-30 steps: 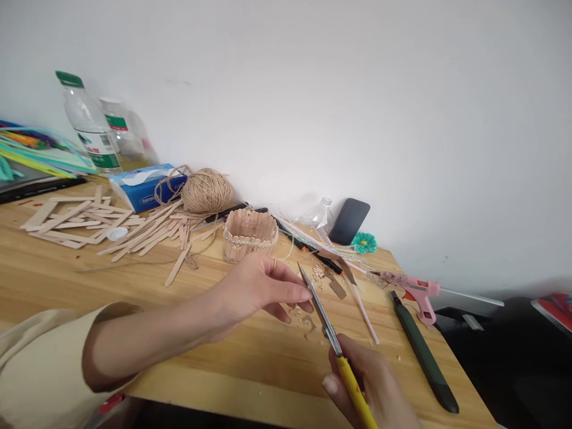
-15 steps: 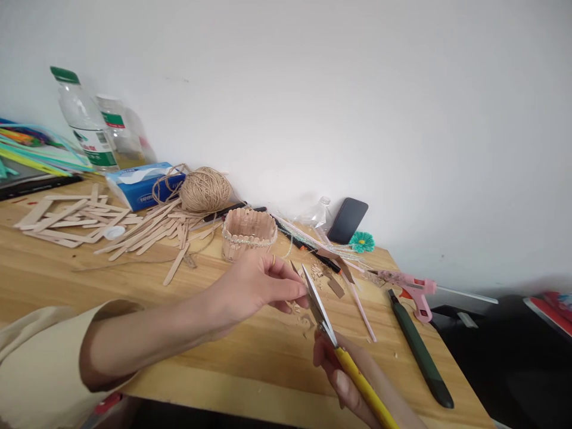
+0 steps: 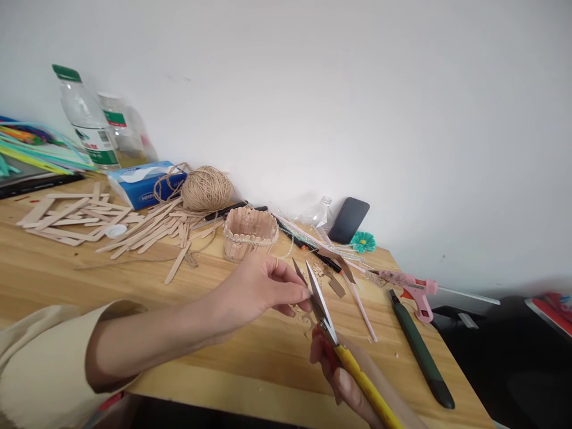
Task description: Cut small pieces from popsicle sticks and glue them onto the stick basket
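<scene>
My right hand [image 3: 346, 375] grips the yellow handles of a pair of scissors [image 3: 328, 328], whose blades stand apart and point up and away from me. My left hand [image 3: 263, 286] reaches in from the left and pinches something small between thumb and fingertips right at the blades; I cannot make out what it is. Small wood offcuts [image 3: 304, 316] lie on the wooden table [image 3: 67, 274] under both hands. A small cup built from craft sticks [image 3: 248, 231] stands just behind my left hand.
Loose craft sticks [image 3: 134, 229], a twine ball [image 3: 206, 187], a blue tissue pack [image 3: 143, 185] and two bottles [image 3: 89, 128] sit at the left back. To the right lie a pink glue gun [image 3: 413, 289], a dark green utility knife [image 3: 422, 351], a phone [image 3: 348, 220] and a teal flower [image 3: 363, 241]. The table ends at right.
The scissor blades have opened. My right hand shifted slightly left and its grip on the handles changed. My left hand stays pinched at the blades.
</scene>
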Action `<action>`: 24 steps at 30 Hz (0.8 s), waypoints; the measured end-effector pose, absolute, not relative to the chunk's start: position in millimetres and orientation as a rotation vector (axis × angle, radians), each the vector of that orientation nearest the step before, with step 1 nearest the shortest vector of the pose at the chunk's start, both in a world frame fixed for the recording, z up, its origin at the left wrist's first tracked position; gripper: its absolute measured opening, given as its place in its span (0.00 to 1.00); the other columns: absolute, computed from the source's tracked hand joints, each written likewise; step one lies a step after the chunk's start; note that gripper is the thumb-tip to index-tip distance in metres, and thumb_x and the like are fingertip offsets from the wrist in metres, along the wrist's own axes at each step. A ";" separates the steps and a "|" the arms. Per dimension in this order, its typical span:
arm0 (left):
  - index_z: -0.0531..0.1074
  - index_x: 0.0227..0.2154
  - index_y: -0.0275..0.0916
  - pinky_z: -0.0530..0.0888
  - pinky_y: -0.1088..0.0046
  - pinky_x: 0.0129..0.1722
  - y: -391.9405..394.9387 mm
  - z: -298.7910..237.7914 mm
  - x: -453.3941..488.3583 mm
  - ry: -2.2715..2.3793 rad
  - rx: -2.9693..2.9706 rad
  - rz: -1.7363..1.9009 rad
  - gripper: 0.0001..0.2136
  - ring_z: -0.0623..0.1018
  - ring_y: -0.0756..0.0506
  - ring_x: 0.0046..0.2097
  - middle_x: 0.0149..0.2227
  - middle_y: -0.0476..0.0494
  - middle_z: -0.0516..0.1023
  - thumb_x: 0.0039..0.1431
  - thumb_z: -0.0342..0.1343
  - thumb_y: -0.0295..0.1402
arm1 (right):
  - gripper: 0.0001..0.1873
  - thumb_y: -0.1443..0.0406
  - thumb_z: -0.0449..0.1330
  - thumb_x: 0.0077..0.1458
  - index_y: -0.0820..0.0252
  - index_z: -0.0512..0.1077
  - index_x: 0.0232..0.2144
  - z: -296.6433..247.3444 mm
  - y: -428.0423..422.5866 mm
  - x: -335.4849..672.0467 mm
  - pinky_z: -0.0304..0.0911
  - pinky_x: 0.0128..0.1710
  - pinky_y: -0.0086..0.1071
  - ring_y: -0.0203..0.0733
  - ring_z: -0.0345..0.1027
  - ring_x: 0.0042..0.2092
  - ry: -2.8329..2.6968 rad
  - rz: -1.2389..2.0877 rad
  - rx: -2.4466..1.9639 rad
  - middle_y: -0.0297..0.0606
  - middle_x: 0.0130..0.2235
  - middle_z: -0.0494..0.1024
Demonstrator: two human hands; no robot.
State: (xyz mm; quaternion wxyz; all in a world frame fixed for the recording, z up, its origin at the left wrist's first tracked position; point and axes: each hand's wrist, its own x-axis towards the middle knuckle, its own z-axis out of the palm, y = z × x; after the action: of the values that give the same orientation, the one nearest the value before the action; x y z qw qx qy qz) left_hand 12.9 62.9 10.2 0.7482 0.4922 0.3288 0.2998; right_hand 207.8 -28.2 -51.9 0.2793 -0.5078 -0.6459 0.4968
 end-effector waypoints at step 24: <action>0.73 0.17 0.36 0.71 0.78 0.28 60.6 8.0 12.1 0.724 1.032 0.651 0.04 0.76 0.52 0.28 0.21 0.50 0.79 0.43 0.61 0.27 | 0.32 0.35 0.41 0.49 0.57 0.57 0.25 -4.4 -36.2 177.8 0.43 0.26 0.31 0.36 0.46 0.27 -1.781 1.117 -1.637 0.29 0.25 0.54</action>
State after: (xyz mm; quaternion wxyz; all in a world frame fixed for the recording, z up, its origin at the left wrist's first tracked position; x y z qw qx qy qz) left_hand 12.1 60.6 8.0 0.7587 0.4740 0.3324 0.2986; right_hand 177.8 -36.2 -4.4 0.2361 -0.5971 -0.6496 0.4072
